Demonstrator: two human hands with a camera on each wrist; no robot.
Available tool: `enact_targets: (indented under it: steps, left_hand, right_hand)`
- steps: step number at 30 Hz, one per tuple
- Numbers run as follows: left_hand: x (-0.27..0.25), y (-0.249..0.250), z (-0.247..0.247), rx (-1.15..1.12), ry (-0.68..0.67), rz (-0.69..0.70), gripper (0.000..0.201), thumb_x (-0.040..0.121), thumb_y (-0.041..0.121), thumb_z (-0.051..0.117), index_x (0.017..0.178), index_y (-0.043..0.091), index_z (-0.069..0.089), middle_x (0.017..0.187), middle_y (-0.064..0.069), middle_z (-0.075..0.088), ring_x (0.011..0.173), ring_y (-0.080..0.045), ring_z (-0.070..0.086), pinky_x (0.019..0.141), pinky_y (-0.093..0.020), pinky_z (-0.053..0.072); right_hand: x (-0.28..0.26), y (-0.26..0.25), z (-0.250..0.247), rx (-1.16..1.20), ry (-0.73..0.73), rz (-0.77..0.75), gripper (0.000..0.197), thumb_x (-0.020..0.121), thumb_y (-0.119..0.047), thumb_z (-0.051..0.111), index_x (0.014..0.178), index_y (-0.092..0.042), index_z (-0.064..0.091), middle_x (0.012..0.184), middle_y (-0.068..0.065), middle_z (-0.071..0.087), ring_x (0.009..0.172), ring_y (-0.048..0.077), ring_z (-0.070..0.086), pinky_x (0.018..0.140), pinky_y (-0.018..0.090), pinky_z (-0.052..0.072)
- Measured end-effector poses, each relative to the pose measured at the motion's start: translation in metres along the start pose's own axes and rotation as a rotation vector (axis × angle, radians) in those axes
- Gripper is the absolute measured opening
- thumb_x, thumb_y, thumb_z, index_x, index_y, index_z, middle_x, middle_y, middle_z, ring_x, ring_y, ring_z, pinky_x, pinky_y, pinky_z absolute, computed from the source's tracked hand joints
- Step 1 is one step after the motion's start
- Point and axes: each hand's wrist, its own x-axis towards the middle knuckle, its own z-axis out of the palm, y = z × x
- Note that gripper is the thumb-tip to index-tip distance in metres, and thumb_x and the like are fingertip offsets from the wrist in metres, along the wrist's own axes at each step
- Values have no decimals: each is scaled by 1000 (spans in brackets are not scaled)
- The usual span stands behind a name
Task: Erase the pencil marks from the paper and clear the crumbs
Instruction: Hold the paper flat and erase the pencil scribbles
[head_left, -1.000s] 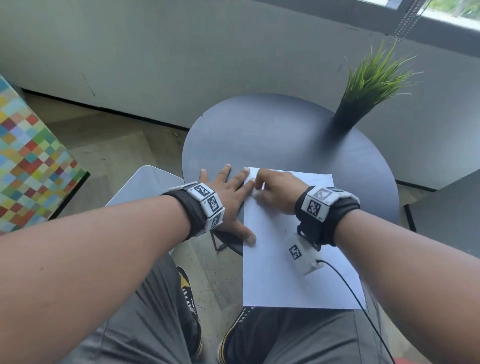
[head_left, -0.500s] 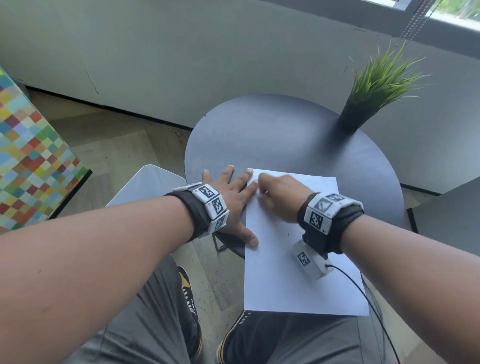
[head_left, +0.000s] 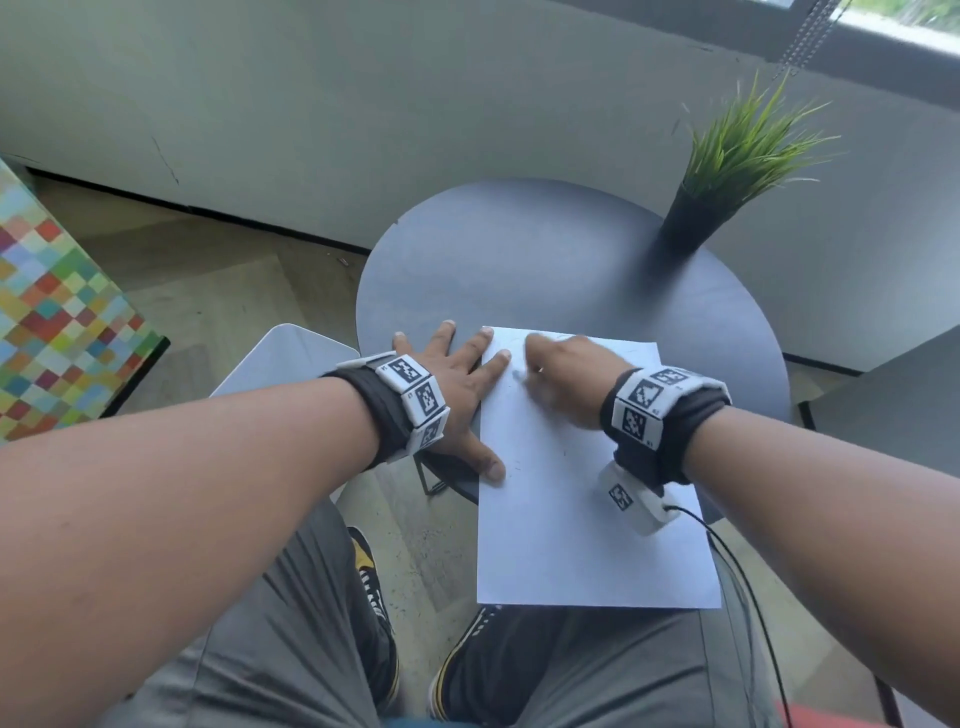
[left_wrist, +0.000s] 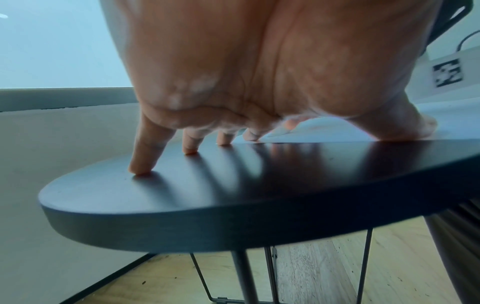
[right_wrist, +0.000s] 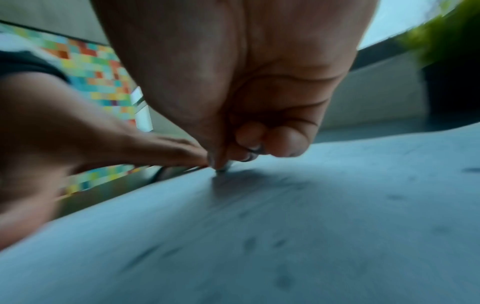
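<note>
Left hand (head_left: 457, 384) spread flat, pinning paper (head_left: 582, 519) on counter (head_left: 545, 270); right hand (head_left: 563, 374) curled, pinching small eraser (right_wrist: 223, 167) against sheet to rub marks.

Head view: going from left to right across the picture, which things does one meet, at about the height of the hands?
Colourful checkered panel → white chair seat → left hand → right hand on the paper → dark round table.
</note>
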Motion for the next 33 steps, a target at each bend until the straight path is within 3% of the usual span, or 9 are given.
enact_targets:
  steps: [2,6,8,11,15,19,24,29,33]
  left_hand:
    - [0,1,-1,2,-10,3,139,46,100,50,153,39,-13,163,7,-20,149,-37,-12,107,-77,11]
    - [-2,1,-4,-23,-25,-1,138,45,98,54,153,42,-11,163,8,-19,149,-37,-13,106,-78,10]
    - [-1,2,-3,-4,-15,2,138,45,99,52,153,41,-12,163,8,-19,149,-37,-12,106,-78,12]
    - [-1,1,-2,14,-19,-7,139,46,100,51,153,39,-13,163,8,-19,149,-38,-11,106,-77,13]
    - [-2,4,-6,-4,-40,1,141,45,98,55,154,37,-11,162,12,-22,148,-41,-13,104,-80,12]
    - [-1,8,-10,19,-62,-9,143,47,97,56,155,33,-14,162,12,-21,148,-43,-11,103,-78,17]
    - [-4,13,-15,31,-85,-29,143,49,93,62,155,34,-14,162,9,-23,147,-45,-13,103,-78,17]
    - [-4,12,-14,60,-79,-5,137,49,95,58,152,44,-16,162,6,-23,146,-49,-11,100,-77,23]
    - [-4,16,-21,60,-124,-28,134,50,93,62,150,49,-16,161,7,-26,145,-48,-15,101,-78,20]
  right_hand:
    - [-2,0,3,-12,41,59,20,97,-33,39,100,-13,41,99,17,62,85,36,56,71,39,47]
    - [-22,-25,14,20,-124,-201,25,97,-28,45,119,-17,44,100,14,62,90,35,57,73,41,48]
    - [-13,-13,6,58,-63,-76,23,97,-34,45,111,-16,48,101,14,63,91,35,58,77,42,50]
    - [-5,-7,7,37,40,98,21,96,-35,43,99,-14,42,100,16,61,83,34,55,71,39,48]
    - [-22,-28,17,25,-102,-178,31,93,-25,47,122,-14,42,106,16,62,92,37,57,74,42,50]
    - [-9,0,6,31,31,78,25,97,-38,41,104,-13,43,98,16,61,88,37,58,74,40,49]
    - [-36,-25,16,11,-118,-238,25,98,-30,45,113,-10,45,97,18,64,84,36,58,70,40,48]
    - [-19,2,3,-12,31,70,23,98,-35,39,99,-12,40,99,17,61,86,36,57,75,42,50]
    - [-38,-25,16,22,-146,-201,24,100,-34,41,110,-13,45,103,14,62,85,34,57,72,40,48]
